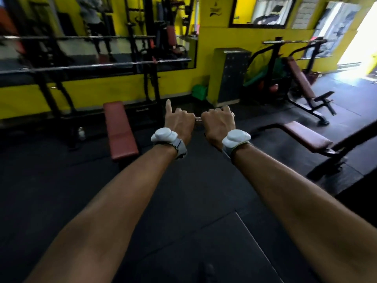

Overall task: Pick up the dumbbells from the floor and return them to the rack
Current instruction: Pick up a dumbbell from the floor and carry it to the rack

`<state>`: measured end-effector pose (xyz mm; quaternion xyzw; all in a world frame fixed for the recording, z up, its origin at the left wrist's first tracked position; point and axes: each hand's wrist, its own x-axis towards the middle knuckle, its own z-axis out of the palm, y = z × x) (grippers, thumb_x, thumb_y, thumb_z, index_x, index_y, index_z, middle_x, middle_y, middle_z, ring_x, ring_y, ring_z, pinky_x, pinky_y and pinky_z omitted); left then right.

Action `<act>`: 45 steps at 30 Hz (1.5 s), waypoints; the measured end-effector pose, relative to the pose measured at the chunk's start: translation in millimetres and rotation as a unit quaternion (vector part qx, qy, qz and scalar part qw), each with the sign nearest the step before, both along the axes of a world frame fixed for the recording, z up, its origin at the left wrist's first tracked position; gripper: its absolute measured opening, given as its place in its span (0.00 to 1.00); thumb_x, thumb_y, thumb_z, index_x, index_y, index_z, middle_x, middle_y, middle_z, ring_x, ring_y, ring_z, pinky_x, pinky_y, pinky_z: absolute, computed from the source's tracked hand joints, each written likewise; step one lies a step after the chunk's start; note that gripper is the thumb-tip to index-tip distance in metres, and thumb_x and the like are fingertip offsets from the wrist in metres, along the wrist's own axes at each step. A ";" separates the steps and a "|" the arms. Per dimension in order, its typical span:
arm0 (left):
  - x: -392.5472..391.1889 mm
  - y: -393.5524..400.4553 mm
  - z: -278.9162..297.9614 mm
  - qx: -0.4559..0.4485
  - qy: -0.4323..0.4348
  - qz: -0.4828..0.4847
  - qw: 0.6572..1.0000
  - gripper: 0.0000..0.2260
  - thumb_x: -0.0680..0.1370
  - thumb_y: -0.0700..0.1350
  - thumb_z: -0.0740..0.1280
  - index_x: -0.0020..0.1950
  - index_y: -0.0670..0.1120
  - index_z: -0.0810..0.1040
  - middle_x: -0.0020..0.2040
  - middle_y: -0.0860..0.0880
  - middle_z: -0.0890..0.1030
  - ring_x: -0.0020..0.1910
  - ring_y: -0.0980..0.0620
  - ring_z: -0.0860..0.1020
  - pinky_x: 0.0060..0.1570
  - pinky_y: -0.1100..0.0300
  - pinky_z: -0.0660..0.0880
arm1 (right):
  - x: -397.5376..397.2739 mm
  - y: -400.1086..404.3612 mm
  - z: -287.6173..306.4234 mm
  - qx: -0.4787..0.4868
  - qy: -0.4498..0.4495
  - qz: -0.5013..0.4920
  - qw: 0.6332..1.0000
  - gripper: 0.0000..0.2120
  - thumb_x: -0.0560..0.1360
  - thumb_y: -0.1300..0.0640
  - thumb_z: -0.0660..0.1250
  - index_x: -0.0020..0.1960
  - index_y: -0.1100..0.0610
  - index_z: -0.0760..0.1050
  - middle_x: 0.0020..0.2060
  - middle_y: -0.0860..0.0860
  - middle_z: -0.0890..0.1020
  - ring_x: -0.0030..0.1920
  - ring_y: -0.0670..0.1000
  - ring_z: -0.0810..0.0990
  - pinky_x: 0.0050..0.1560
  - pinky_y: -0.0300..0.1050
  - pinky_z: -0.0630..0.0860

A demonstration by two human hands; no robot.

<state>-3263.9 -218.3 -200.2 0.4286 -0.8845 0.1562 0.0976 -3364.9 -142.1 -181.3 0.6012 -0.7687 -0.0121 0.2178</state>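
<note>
Both hands held one shiny bar [198,119]; the left hand [179,124] stuck one finger out, the right hand [218,123] curled tight; no rack showed, so putting away was left.

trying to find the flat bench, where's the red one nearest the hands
In the head view the red flat bench stands on the black floor, just left of the left hand, before the barbell rack.

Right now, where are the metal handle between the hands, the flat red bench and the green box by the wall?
metal handle [198,119]: head view, on the bare bit between the fists.
flat red bench [119,129]: head view, on the middle of its pad.
green box [199,91]: head view, on its front face.
</note>
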 end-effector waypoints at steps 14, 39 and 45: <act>122.5 -136.0 -40.9 -0.058 -0.023 0.176 0.982 0.04 0.72 0.39 0.68 0.46 0.43 0.81 0.36 0.47 0.80 0.38 0.45 0.81 0.75 0.42 0.60 | 84.5 -207.1 -31.3 -0.001 0.003 0.303 0.953 0.09 0.79 0.60 0.60 0.55 0.55 0.77 0.49 0.54 0.85 0.50 0.57 0.85 0.77 0.56 0.59; 601.9 -293.6 -127.0 0.055 -0.032 0.443 0.894 0.12 0.59 0.43 0.81 0.36 0.48 0.80 0.31 0.50 0.79 0.29 0.51 0.78 0.32 0.58 0.74 | 580.5 -446.3 -122.0 0.114 -0.010 0.617 0.778 0.08 0.75 0.62 0.67 0.53 0.55 0.76 0.46 0.54 0.81 0.47 0.57 0.82 0.51 0.50 0.74; 719.5 -351.9 -141.1 0.079 -0.081 0.494 0.862 0.09 0.74 0.39 0.70 0.53 0.45 0.78 0.47 0.46 0.81 0.45 0.46 0.79 0.51 0.53 0.73 | 702.1 -516.5 -129.9 0.150 -0.050 0.652 0.742 0.07 0.77 0.61 0.64 0.54 0.55 0.74 0.49 0.54 0.81 0.49 0.57 0.82 0.48 0.50 0.74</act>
